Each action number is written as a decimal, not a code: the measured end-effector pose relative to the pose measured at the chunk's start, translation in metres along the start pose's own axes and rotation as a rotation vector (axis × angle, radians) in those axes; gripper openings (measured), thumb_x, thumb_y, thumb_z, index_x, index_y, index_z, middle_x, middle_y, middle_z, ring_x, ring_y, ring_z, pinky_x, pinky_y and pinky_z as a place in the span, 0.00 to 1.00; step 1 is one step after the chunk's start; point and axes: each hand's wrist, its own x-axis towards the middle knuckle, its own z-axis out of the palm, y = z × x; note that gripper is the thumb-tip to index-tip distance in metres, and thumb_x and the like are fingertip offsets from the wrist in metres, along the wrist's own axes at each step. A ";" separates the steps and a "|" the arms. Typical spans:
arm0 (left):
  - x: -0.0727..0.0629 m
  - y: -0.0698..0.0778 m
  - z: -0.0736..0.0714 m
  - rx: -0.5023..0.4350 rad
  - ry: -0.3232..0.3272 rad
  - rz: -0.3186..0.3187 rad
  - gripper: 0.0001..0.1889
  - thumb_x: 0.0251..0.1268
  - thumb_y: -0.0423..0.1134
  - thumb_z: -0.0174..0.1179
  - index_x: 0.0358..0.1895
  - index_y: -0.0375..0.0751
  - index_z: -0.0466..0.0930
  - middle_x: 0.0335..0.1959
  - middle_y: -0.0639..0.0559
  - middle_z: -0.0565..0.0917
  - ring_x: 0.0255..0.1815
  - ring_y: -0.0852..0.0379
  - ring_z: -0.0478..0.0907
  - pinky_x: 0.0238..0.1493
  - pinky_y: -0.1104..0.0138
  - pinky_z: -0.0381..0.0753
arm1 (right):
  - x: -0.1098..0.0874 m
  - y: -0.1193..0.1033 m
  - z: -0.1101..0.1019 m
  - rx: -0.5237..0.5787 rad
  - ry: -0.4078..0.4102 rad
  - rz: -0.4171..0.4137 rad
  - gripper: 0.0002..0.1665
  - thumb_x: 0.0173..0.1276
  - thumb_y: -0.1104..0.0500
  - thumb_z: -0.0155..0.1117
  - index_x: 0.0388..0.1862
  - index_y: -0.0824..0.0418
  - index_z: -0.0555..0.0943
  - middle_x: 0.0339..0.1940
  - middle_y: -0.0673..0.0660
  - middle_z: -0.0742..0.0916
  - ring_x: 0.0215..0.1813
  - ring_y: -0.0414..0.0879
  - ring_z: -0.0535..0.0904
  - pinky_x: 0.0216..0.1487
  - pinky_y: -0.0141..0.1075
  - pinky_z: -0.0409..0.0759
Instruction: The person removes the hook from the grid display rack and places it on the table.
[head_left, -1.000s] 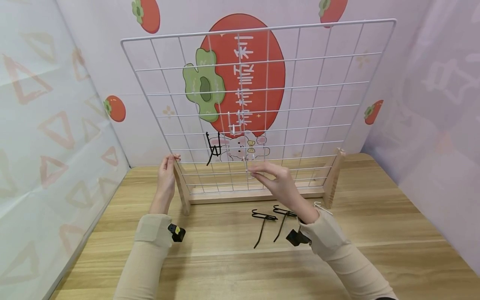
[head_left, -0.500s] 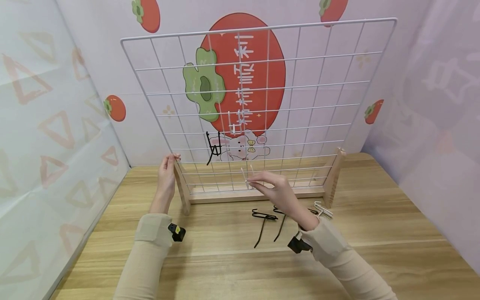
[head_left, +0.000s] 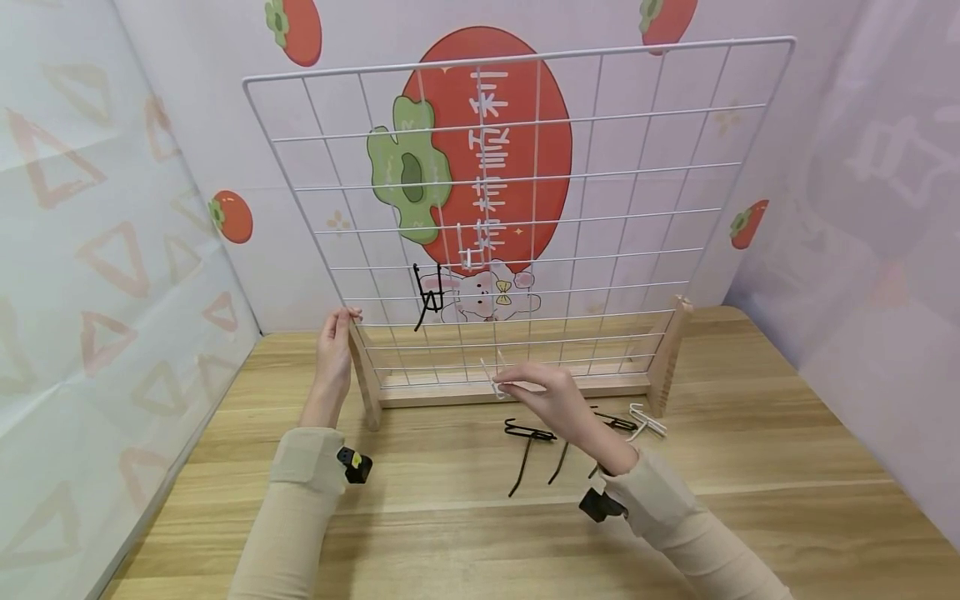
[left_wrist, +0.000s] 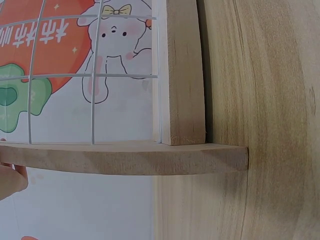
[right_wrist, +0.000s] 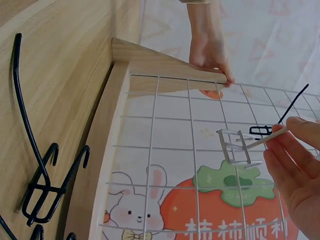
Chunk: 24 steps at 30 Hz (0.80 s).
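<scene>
A white wire grid panel (head_left: 517,59) stands in a wooden stand (head_left: 365,379). My left hand (head_left: 330,350) grips the top of the stand's left upright (left_wrist: 130,161); the left wrist view catches only part of that hand (left_wrist: 11,180). Between thumb and fingertips, my right hand (head_left: 558,404) pinches the stem of a white display hook (right_wrist: 232,145). The hook's bracket faces the lower part of the grid, prongs up in the head view. On the grid hang a black display hook (head_left: 431,302) and, higher to its right, another white hook (head_left: 470,258).
On the wooden table in front of the stand lie several black hooks (head_left: 531,432), partly behind my right forearm. A loose white hook (head_left: 647,421) lies near the stand's right foot. A printed backdrop rises behind the grid.
My right hand has moved down along the grid with the white hook, from the lower middle rows to near the bottom bar. My left hand stays on the upright.
</scene>
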 end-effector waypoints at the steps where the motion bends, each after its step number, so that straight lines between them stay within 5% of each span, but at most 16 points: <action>1: 0.000 0.000 0.000 -0.004 -0.001 0.003 0.10 0.66 0.48 0.43 0.30 0.50 0.69 0.39 0.56 0.73 0.53 0.60 0.63 0.62 0.67 0.53 | -0.001 0.000 0.000 0.017 -0.009 0.009 0.12 0.47 0.77 0.64 0.32 0.70 0.80 0.32 0.62 0.84 0.36 0.52 0.81 0.38 0.30 0.78; 24: -0.001 0.001 0.000 -0.011 -0.005 0.003 0.10 0.66 0.48 0.43 0.30 0.50 0.69 0.39 0.58 0.72 0.53 0.60 0.63 0.60 0.68 0.54 | -0.019 0.003 0.009 0.017 -0.185 0.069 0.10 0.49 0.74 0.64 0.33 0.68 0.80 0.31 0.56 0.84 0.35 0.44 0.80 0.37 0.29 0.78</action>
